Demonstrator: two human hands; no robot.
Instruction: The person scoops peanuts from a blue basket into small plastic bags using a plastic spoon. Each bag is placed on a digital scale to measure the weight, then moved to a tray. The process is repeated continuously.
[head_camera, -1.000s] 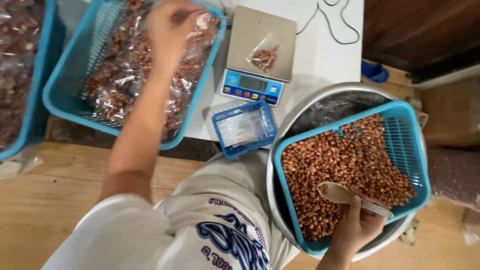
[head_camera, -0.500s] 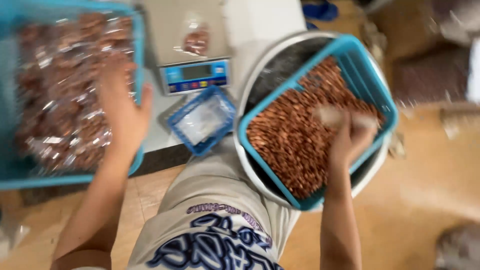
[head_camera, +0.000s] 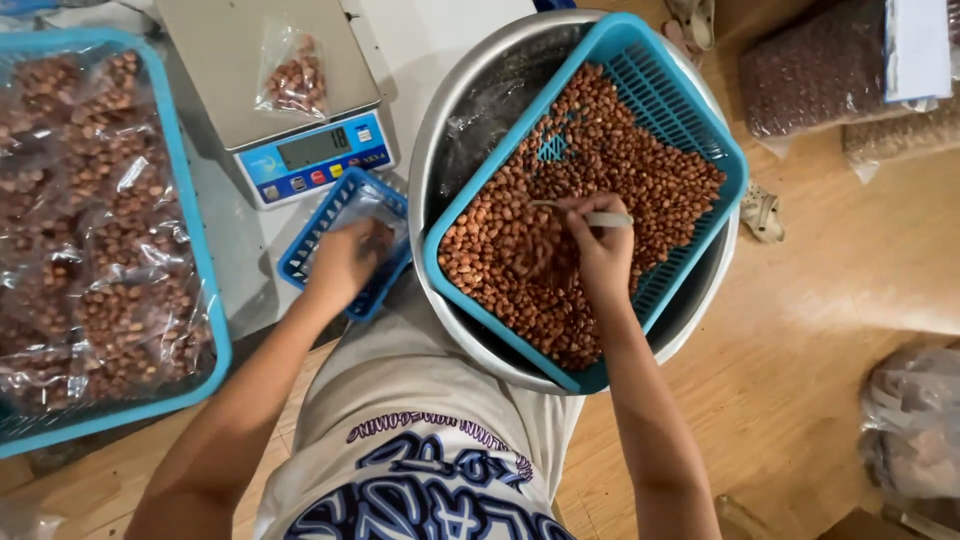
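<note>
Your right hand (head_camera: 598, 245) gripped a spoon (head_camera: 590, 215), its bowl down in the peanuts (head_camera: 640, 170) of the teal basket (head_camera: 690, 110). Your left hand (head_camera: 345, 262) lay in the small blue basket (head_camera: 310, 255), fingers curled; whether it held anything, I cannot tell. Beyond it, a scale (head_camera: 230, 70) bore a peanut bag (head_camera: 292, 78).

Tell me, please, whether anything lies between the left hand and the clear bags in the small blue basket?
Nothing visible does: the left hand is already inside the small blue basket, resting on the clear bags.
</note>
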